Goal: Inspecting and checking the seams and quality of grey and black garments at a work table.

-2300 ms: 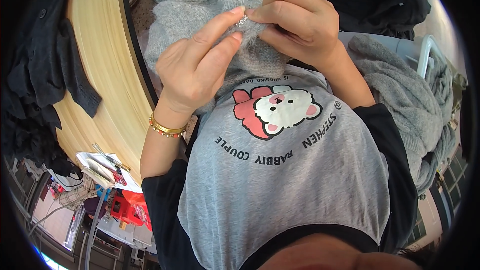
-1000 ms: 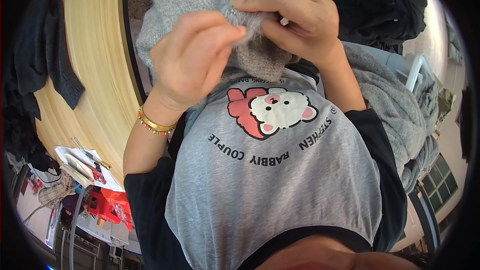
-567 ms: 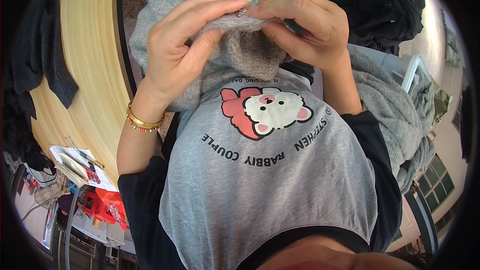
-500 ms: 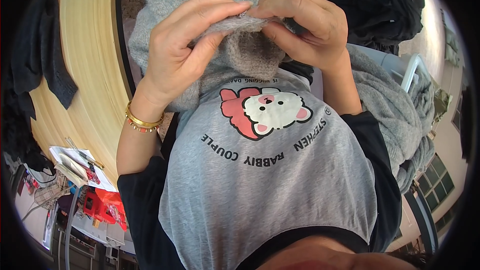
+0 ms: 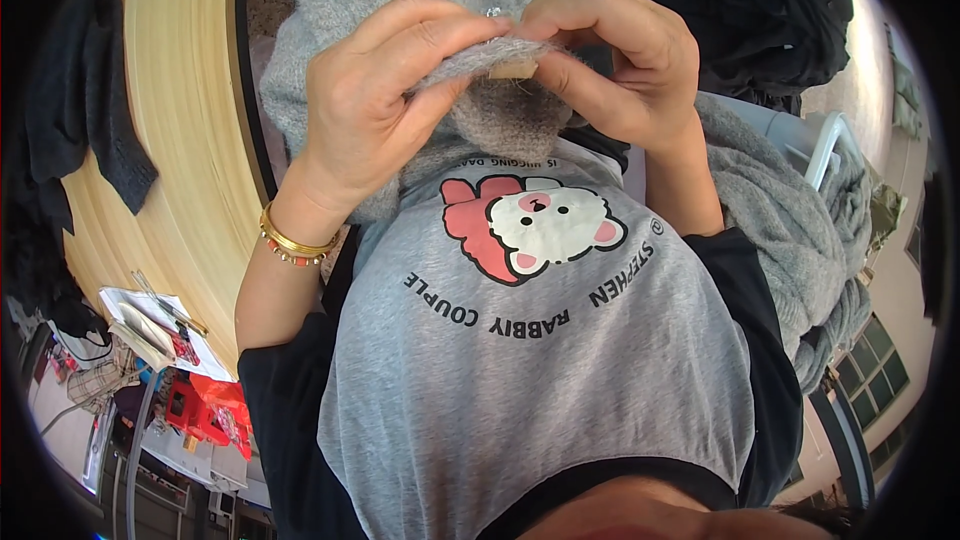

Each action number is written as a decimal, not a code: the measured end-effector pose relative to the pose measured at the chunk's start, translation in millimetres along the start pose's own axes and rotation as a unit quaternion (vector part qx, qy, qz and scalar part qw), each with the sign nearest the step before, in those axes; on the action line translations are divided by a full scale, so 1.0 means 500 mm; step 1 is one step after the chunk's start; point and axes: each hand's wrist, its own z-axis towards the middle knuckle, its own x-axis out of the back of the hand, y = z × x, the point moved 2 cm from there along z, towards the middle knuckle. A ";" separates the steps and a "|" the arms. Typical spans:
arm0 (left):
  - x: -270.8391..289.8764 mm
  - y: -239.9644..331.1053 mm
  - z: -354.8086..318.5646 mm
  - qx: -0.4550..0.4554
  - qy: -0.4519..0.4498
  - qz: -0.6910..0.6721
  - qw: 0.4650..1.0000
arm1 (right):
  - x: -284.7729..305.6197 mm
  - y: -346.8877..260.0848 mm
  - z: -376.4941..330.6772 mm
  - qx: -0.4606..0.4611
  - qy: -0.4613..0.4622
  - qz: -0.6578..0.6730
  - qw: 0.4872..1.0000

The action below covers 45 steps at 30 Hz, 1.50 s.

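A fuzzy grey knitted garment (image 5: pixel 345 0) lies bunched in front of my chest. My left hand (image 5: pixel 385 90) pinches a folded edge of it between thumb and fingers. At the other end of that fold, my right hand (image 5: pixel 635 65) grips the knit with bent fingers, the thumb underneath. Below the fold, between the two thumbs, shows a small tan tag-like piece (image 5: pixel 512 70). Just above the fold sits a tiny shiny piece (image 5: pixel 493 12), too small to make out. The right fingertips are partly hidden behind the knit.
A pale wooden table (image 5: pixel 190 120) stands on the left, with dark knitwear (image 5: pixel 100 100) over its far side and papers (image 5: pixel 165 330) near its front. More grey knits (image 5: pixel 780 210) spill from a pale bin (image 5: pixel 825 145) on the right. Black garments (image 5: pixel 760 20) lie beyond.
Both hands have shifted slightly, the left one a little to the right. The folded edge has turned, and the tan piece beneath it now shows.
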 end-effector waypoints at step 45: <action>0.004 0.033 0.019 -0.005 -0.205 -0.052 0.977 | 0.007 0.217 0.025 -0.465 -0.288 -0.107 0.830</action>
